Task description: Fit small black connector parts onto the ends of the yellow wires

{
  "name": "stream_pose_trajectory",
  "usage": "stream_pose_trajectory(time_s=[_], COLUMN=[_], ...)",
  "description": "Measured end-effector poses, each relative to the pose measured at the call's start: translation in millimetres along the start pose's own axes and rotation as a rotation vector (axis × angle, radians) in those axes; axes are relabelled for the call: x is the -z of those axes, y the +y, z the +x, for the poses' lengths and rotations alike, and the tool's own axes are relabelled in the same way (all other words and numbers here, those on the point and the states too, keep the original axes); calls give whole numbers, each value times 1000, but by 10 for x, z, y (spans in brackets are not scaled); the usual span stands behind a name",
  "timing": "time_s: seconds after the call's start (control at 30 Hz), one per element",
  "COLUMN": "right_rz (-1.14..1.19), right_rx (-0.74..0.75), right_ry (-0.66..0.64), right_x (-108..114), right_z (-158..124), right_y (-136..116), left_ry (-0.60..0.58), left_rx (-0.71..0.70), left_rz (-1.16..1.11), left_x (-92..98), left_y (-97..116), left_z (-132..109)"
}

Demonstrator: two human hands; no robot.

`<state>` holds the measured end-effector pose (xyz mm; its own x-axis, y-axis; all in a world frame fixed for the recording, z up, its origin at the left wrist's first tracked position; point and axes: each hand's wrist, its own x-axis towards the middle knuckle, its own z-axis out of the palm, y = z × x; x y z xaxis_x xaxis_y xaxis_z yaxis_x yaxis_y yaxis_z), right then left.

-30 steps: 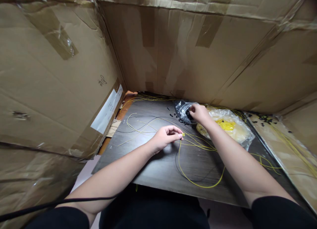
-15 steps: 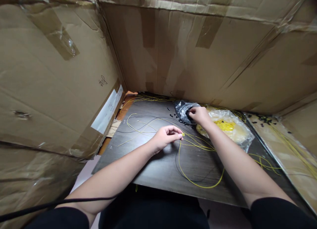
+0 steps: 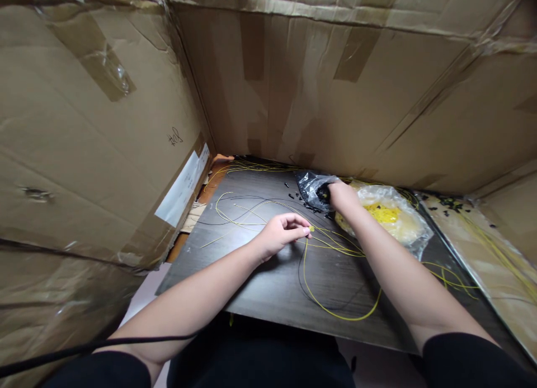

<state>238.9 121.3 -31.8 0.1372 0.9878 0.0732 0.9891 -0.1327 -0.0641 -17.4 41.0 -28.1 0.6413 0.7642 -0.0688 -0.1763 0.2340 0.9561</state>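
Thumb and fingertips of my left hand [image 3: 287, 229] pinch a small yellow piece [image 3: 311, 229], over the middle of the dark board. A yellow wire [image 3: 305, 270] loops down from beside that piece towards the board's front edge, and a thin black wire runs near it. My right hand [image 3: 343, 196] reaches to the mouth of a clear plastic bag [image 3: 311, 185] of small black parts [image 3: 323, 194]. Its fingertips are hidden there, so what they grip, if anything, does not show.
Loose black pieces [image 3: 296, 196] lie left of the bag. A second clear bag with yellow bits [image 3: 384, 213] sits beneath my right forearm. Yellow and black wires spread over the board [image 3: 251, 287]. Cardboard walls [image 3: 314, 108] stand behind and at both sides.
My right hand has shifted slightly right and its fingers, visible before at the bag's black parts, are now mostly hidden. My left hand keeps its pinch on the yellow piece.
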Motion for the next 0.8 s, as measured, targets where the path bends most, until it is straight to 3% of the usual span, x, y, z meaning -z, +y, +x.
stream_pose_trajectory(time_s=[0.27, 0.57, 0.7, 0.8], right_rz=[53, 473, 710, 856], right_rx=[-6, 36, 53, 61], right_ry=[-49, -24, -30, 11], right_x=[42, 55, 185, 302], right_z=[70, -52, -227, -561], right_y=[85, 226, 227, 101], left_ry=[-6, -12, -7, -1], left_rx=[11, 18, 9, -7], left_rz=[-14, -11, -1, -14], left_x=[-9, 4, 13, 4], left_y=[2, -19, -24, -8], left_z=[-6, -6, 1, -7])
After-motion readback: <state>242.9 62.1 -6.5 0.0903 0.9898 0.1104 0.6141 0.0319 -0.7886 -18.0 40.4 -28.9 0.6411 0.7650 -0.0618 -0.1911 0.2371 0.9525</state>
